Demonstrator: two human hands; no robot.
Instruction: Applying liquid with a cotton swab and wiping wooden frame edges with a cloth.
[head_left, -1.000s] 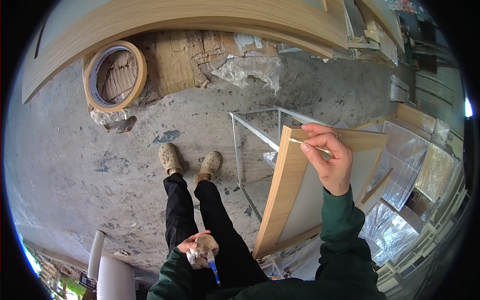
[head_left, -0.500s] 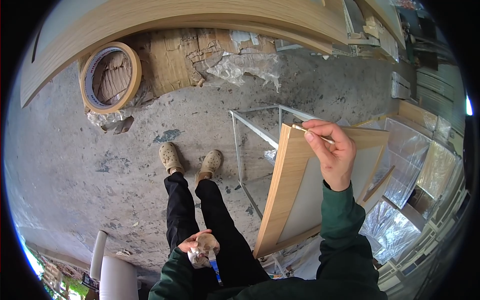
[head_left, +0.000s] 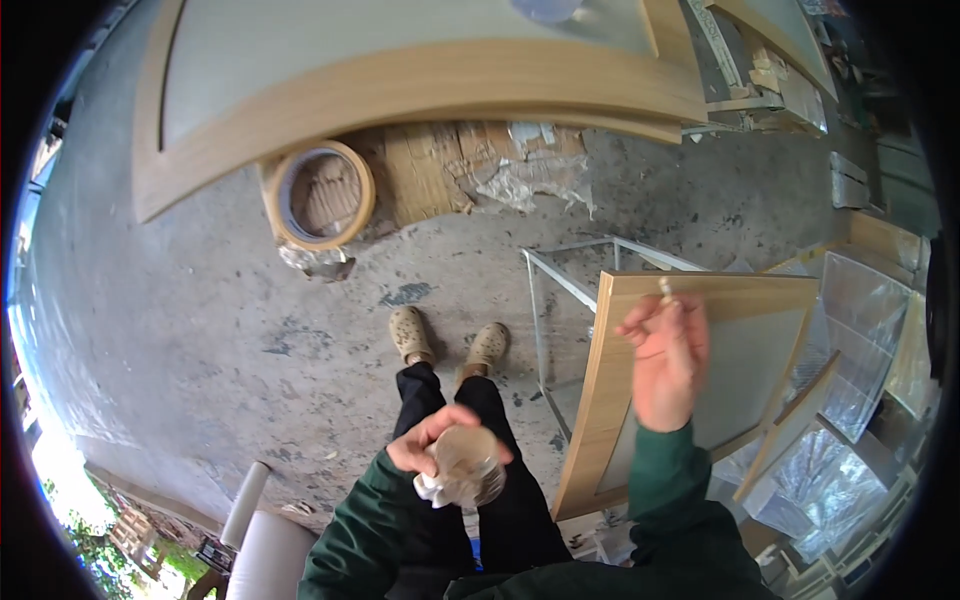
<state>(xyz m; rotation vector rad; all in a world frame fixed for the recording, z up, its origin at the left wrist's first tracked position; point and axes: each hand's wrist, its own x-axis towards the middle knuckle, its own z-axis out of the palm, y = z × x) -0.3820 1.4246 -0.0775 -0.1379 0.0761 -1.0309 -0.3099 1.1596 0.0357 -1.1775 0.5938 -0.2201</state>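
Note:
My left hand (head_left: pixel 418 446) is wrapped round a clear plastic cup (head_left: pixel 467 452) with something brownish showing in it. Bunched against the cup is a white tissue or cloth (head_left: pixel 431 492). To the right, my right hand (head_left: pixel 662 368) pinches a cotton swab (head_left: pixel 665 288), whose pale tip sticks up past the fingers. Motion blurs these fingers a little. Below that hand lies a wood-framed panel (head_left: pixel 588 410) with a grey-white centre, tilted over a thin metal frame (head_left: pixel 560 277). Whether the hand touches the panel I cannot tell.
A large framed panel (head_left: pixel 390 80) lies across the far side, with a tape roll (head_left: pixel 366 195) and torn cardboard (head_left: pixel 420 170) near its edge. Plastic-wrapped pieces (head_left: pixel 815 465) stack up at right. A white roll (head_left: pixel 272 555) stands at lower left.
The whole view has shifted. My left hand has lifted the cup up and forward. My right hand has drawn back from the panel's far edge, and the swab has turned from sideways to pointing away.

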